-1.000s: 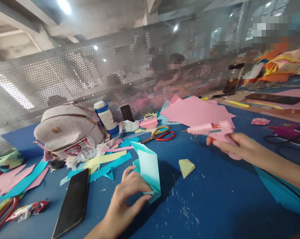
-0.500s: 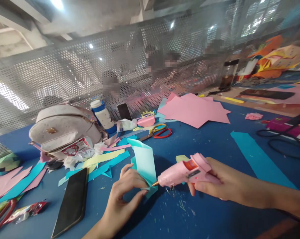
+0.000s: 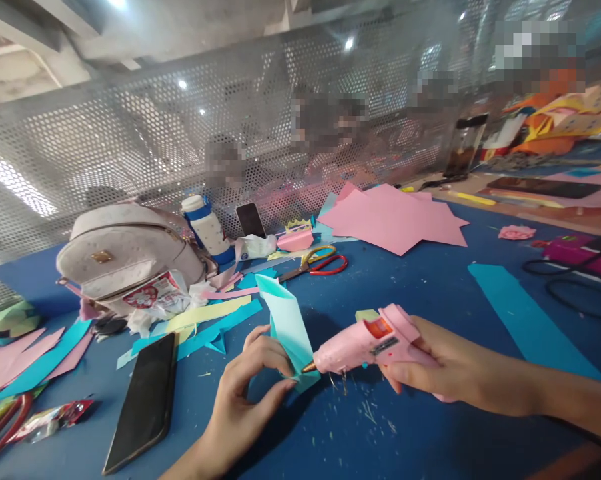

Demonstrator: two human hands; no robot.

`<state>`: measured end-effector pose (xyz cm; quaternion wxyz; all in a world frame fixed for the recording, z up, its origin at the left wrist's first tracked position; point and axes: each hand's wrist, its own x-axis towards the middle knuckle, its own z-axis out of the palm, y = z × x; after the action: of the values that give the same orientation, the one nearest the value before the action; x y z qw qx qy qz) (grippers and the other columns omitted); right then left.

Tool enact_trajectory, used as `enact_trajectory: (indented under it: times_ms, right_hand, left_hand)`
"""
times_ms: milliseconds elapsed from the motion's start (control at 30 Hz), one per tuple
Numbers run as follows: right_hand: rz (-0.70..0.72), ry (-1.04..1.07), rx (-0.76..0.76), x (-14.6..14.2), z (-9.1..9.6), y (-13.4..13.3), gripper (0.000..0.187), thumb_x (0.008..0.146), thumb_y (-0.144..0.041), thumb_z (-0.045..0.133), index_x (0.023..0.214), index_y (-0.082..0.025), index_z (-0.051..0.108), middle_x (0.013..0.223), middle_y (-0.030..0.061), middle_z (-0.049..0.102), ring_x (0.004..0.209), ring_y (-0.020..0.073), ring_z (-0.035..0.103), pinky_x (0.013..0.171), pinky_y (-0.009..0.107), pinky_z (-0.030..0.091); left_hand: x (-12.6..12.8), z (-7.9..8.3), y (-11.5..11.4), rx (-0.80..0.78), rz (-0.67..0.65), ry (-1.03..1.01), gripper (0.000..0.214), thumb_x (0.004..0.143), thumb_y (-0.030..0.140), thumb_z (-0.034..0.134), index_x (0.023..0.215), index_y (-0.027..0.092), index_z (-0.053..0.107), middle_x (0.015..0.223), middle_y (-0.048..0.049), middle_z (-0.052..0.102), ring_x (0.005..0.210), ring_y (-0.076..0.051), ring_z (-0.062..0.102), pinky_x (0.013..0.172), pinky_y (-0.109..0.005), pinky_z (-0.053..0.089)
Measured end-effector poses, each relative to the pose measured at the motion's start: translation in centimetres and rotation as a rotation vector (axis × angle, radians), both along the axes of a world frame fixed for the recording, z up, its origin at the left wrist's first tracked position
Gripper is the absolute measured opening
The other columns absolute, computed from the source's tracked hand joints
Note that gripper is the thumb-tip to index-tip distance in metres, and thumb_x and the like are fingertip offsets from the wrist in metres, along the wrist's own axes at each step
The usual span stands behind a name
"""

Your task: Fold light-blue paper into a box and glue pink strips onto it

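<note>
My left hand point(image 3: 248, 393) pinches the lower edge of a folded teal paper piece point(image 3: 286, 327) that stands up from the blue table point(image 3: 430, 287). My right hand point(image 3: 445, 363) is wrapped round a pink glue gun point(image 3: 368, 343). Its brass nozzle touches the paper near my left fingertips. A small yellow-green folded paper point(image 3: 366, 315) peeks out just behind the gun.
A black phone point(image 3: 143, 400) lies left of my left hand. Behind it are paper strips point(image 3: 205, 320), a pale backpack point(image 3: 125, 257), a bottle point(image 3: 203, 227), scissors point(image 3: 315, 261) and pink sheets point(image 3: 395, 217). A teal strip point(image 3: 525, 320) and cables point(image 3: 570, 280) lie right. A perforated metal screen point(image 3: 155, 140) backs the table; people sit beyond.
My right hand brought the glue gun from the far right down to the teal paper; over the last half second its nozzle closed in on the fold. My left hand kept its pinch.
</note>
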<state>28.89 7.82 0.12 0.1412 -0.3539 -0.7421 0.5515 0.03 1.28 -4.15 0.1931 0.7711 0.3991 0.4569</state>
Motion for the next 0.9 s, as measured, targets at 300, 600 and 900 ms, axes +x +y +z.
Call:
enact_trajectory:
  times_ms: [300,600,900]
  right_hand:
    - [-0.011,0.058,-0.019,-0.15,0.04,-0.10,0.047,0.083,-0.065,0.056,0.076,-0.019,0.055,0.067,-0.0025,0.046,0.055,0.0089,0.039,0.045,0.019,0.035]
    - [-0.012,0.066,0.017,-0.47,0.42,-0.06,0.046,0.083,-0.062,0.058,0.071,-0.019,0.053,0.064,-0.0025,0.045,0.055,0.0096,0.040,0.046,0.020,0.036]
    - [0.005,0.107,0.194,-0.73,0.61,-0.06,0.030,0.086,-0.049,0.061,0.082,-0.020,0.068,0.063,0.0003,0.055,0.066,0.0173,0.057,0.062,0.026,0.050]
  left_hand:
    - [-0.01,0.03,-0.01,-0.008,-0.006,-0.012,0.011,0.089,0.013,0.066,0.088,0.022,0.061,0.081,0.0043,0.063,0.079,-0.012,0.061,0.112,-0.041,0.030]
    - [0.03,0.15,-0.08,0.005,-0.017,-0.009,0.011,0.089,0.014,0.067,0.087,0.022,0.060,0.081,0.0049,0.063,0.079,-0.012,0.061,0.112,-0.039,0.032]
    - [0.08,0.06,0.07,0.014,-0.012,-0.010,0.010,0.088,0.015,0.068,0.087,0.022,0.062,0.080,0.0037,0.065,0.076,-0.012,0.062,0.114,-0.043,0.030]
